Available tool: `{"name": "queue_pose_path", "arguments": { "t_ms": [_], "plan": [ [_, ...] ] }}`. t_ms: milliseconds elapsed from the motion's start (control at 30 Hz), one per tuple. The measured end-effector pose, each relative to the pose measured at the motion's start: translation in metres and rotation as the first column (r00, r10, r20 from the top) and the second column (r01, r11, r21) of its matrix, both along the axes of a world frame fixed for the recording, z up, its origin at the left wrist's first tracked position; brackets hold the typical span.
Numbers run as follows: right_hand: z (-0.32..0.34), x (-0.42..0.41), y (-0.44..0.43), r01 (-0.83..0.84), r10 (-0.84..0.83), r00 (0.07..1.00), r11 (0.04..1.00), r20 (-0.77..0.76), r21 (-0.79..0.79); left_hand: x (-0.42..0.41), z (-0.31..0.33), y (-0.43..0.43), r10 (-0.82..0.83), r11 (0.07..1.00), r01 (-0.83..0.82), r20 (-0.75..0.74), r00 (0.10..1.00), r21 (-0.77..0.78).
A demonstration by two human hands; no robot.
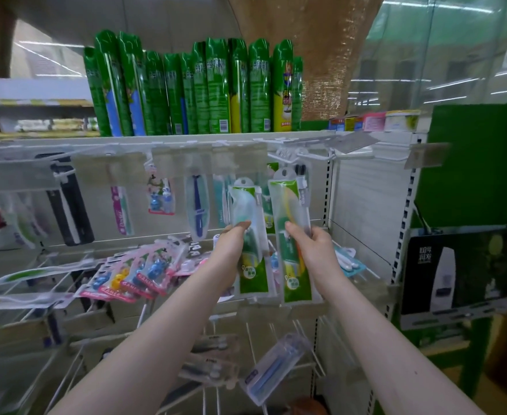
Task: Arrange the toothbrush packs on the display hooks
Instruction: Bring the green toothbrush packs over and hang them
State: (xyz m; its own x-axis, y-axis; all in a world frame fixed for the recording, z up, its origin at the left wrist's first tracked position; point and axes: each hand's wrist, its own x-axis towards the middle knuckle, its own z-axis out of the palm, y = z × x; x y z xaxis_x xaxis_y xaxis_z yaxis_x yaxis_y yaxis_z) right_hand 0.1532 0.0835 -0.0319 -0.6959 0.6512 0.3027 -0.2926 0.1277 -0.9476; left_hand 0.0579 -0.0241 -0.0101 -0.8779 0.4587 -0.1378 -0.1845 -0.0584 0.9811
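My left hand (231, 247) grips a green-and-clear toothbrush pack (247, 211) by its middle, held upright in front of the display. My right hand (313, 250) grips a second, taller green-and-clear toothbrush pack (288, 205) just to its right, its top hole near the white display hooks (294, 155) under the shelf. More packs hang on the upper row: a blue one (197, 205), a cartoon one (160, 196) and black ones (72, 205). Pink children's packs (135, 274) hang on the lower row.
Green spray cans (192, 91) stand on the shelf above the hooks. A bare slotted back panel (366, 199) lies right of my hands, beside a green board (467, 166) and a black poster (461, 271). Clear packs (276, 366) hang on wire hooks lower down.
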Motion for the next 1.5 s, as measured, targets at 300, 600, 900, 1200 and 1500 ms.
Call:
{"name": "queue_pose_path", "arguments": {
  "t_ms": [300,600,900,1200,1500],
  "plan": [
    [0.015,0.009,0.025,-0.022,0.024,0.999,0.998,-0.033,0.058,0.015,0.008,0.023,0.074,0.997,-0.075,0.037,0.997,0.020],
    [0.022,0.012,0.039,-0.060,0.063,0.997,0.996,-0.042,0.058,0.024,0.008,0.030,0.117,0.992,-0.116,0.007,0.993,-0.052],
    [0.021,0.010,0.040,-0.094,0.093,0.996,0.995,0.013,0.030,0.016,0.007,0.029,0.154,0.987,-0.153,0.029,0.988,-0.048],
    [0.020,-0.002,0.043,-0.076,0.075,0.996,0.997,0.044,0.024,0.001,0.009,0.032,0.186,0.982,-0.183,0.075,0.980,-0.043],
    [0.019,-0.028,0.051,-0.097,0.095,0.993,0.995,0.066,0.018,-0.017,0.010,0.037,0.214,0.967,-0.217,-0.042,0.976,-0.133]
  ]
}}
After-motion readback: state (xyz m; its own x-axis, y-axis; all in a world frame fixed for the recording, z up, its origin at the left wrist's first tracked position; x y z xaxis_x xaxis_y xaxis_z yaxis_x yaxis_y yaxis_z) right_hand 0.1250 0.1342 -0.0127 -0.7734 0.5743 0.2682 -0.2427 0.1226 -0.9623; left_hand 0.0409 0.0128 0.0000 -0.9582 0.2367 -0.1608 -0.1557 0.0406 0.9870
